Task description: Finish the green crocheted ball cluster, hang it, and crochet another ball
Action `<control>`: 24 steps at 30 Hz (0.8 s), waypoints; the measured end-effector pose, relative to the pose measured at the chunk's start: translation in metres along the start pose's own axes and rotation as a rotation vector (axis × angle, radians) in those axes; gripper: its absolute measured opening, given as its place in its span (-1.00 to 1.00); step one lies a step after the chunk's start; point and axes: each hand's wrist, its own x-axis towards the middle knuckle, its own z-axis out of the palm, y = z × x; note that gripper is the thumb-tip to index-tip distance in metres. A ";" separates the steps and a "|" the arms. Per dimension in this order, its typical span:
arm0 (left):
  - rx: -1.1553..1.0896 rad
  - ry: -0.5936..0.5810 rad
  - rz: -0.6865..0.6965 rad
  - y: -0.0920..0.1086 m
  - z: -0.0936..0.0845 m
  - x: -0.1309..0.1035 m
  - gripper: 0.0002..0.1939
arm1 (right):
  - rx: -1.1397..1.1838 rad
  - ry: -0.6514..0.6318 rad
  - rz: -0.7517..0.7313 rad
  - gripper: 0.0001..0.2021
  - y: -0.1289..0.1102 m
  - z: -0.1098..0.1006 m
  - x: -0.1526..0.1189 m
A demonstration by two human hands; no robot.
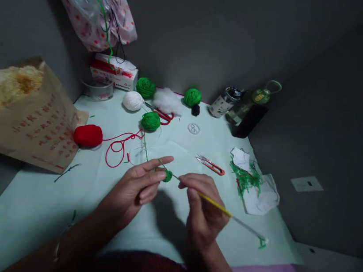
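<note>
Between the thumb and fingers of my left hand (140, 182) is a small green crocheted piece (167, 176). A green strand runs over its raised index finger and back to a green yarn ball (150, 121). My right hand (205, 208) is closed on a crochet hook with a yellow handle (215, 203), held like a pen. The hook's thin tip reaches the green piece, and its rear end points down to the right. Whether a loop sits on the tip is too small to tell.
A red yarn ball (88, 136) and a paper bag (36, 121) with flatbread stand left. Orange snips (210, 164) lie beyond my right hand. Red scissors (165, 117), white stuffing (168, 100) and a bottle (244, 106) are farther back. Green scraps (247, 180) lie right.
</note>
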 end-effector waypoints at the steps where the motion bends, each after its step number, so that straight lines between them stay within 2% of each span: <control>1: 0.009 0.012 0.021 0.002 -0.001 0.000 -0.63 | 0.111 0.043 0.098 -0.72 -0.001 0.000 0.002; 3: 0.042 0.019 0.052 0.002 -0.002 -0.001 -0.65 | 0.299 0.107 0.235 -0.76 -0.003 0.000 0.005; 5: 0.092 0.004 0.064 0.001 -0.002 -0.002 -0.63 | 0.405 0.104 0.299 -0.78 -0.004 0.001 0.008; 8: 0.188 -0.029 0.077 -0.004 -0.001 -0.004 -0.63 | 0.342 0.017 0.288 -0.81 -0.004 0.003 0.010; 11: 0.248 0.020 0.120 -0.008 0.001 -0.004 -0.60 | 0.217 -0.027 0.255 -0.78 -0.002 0.005 0.007; 13: 0.247 0.063 0.154 -0.011 0.002 -0.003 -0.54 | 0.117 -0.037 0.192 -0.75 -0.002 0.006 0.004; 15: 0.209 0.068 0.156 -0.012 0.002 -0.001 -0.50 | -0.063 -0.065 0.037 -0.69 -0.001 0.006 0.001; 17: 0.148 0.031 0.087 -0.012 0.001 0.000 -0.49 | -0.210 -0.090 -0.121 -0.62 -0.001 0.005 0.001; 18: 0.110 0.012 0.038 -0.011 0.000 0.001 -0.51 | -0.218 -0.094 -0.143 -0.60 -0.001 0.004 0.001; 19: 0.069 0.002 -0.005 -0.010 0.000 0.001 -0.53 | -0.175 -0.079 -0.116 -0.62 -0.001 0.003 0.003; 21: 0.003 0.013 -0.040 -0.006 -0.001 0.001 -0.60 | 0.019 -0.001 0.040 -0.70 0.000 0.002 0.007; 24: 0.023 0.069 0.029 -0.002 0.000 0.000 -0.62 | 0.338 0.066 0.266 -0.79 0.003 0.002 0.012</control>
